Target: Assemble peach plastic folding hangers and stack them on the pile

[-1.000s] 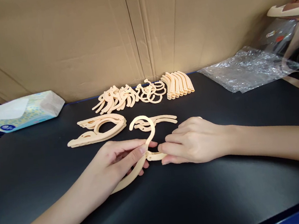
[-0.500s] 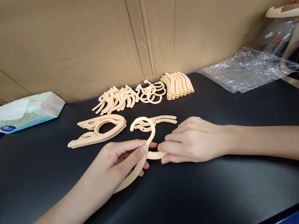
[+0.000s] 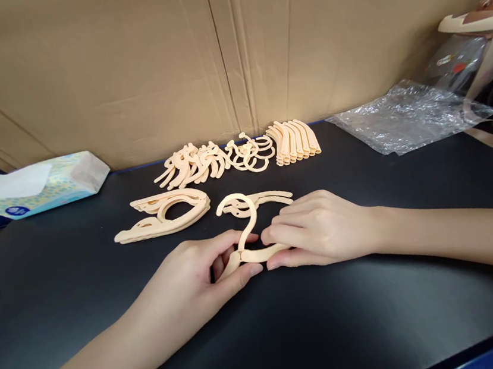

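Observation:
Between my hands is a cream plastic folding clothes hanger (image 3: 248,225), its hook standing up and curving to the left. My left hand (image 3: 207,273) is closed around the hanger's left arm near the joint, thumb in front and below. My right hand (image 3: 319,229) pinches the hanger's right arm, with the fingers curled over most of it. Just behind the hook lie loose curved hanger pieces (image 3: 270,198). To the left, several folded hangers (image 3: 164,215) lie stacked on the black table (image 3: 336,329).
Along the back lie a pile of short curved parts (image 3: 192,164), a heap of hooks (image 3: 249,153) and a row of hanger arms (image 3: 296,141). A tissue pack (image 3: 44,185) sits at left, a clear plastic bag (image 3: 409,116) at right. A cardboard wall (image 3: 146,65) stands behind.
My left thumb has moved from the hook's base down to below the joint. The hanger's left arm no longer shows below my left hand. More of the right arm shows at my right fingers.

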`<action>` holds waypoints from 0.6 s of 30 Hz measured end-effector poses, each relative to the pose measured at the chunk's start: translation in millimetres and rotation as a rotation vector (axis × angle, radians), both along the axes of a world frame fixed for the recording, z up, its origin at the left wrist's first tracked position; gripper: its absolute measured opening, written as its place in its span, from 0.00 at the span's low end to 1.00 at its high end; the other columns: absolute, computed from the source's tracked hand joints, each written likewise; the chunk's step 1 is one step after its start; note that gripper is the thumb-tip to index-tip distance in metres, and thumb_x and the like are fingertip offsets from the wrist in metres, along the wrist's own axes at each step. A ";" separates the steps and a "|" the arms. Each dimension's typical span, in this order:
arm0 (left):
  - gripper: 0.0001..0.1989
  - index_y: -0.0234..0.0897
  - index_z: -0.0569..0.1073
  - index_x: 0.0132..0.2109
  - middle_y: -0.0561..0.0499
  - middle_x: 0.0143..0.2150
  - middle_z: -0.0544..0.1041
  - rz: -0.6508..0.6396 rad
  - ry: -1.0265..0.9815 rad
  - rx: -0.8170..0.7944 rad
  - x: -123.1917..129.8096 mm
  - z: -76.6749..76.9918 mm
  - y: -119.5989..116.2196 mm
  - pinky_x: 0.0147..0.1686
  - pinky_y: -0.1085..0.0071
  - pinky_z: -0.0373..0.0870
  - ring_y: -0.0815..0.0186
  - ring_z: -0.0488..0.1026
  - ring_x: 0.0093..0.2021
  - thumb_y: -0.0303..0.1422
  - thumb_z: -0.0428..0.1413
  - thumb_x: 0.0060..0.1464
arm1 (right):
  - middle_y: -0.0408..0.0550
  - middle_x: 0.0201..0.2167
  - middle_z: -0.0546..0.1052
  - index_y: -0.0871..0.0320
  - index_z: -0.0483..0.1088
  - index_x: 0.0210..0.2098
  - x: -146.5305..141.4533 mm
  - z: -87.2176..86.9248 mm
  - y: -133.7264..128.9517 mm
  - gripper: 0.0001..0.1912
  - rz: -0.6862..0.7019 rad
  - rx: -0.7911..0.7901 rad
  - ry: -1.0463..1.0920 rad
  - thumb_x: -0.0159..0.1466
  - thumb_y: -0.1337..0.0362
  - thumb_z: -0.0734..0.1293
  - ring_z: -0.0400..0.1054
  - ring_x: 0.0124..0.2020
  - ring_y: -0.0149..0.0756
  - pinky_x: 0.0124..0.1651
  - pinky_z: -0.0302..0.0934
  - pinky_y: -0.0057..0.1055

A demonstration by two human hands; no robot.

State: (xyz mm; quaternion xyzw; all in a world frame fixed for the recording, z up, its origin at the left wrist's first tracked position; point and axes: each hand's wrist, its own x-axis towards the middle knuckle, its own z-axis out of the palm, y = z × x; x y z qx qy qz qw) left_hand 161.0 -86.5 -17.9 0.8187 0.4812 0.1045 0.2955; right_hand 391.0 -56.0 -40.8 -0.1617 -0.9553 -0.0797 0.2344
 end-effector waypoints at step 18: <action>0.14 0.38 0.69 0.31 0.60 0.21 0.59 -0.040 0.045 0.084 -1.2 0.2 -5.4 0.22 0.76 0.50 0.73 0.55 0.21 0.42 0.53 0.62 | 0.46 0.32 0.73 0.58 0.72 0.34 1.7 2.9 0.9 0.15 -0.045 0.240 0.126 0.71 0.55 0.61 0.60 0.34 0.34 0.38 0.51 0.33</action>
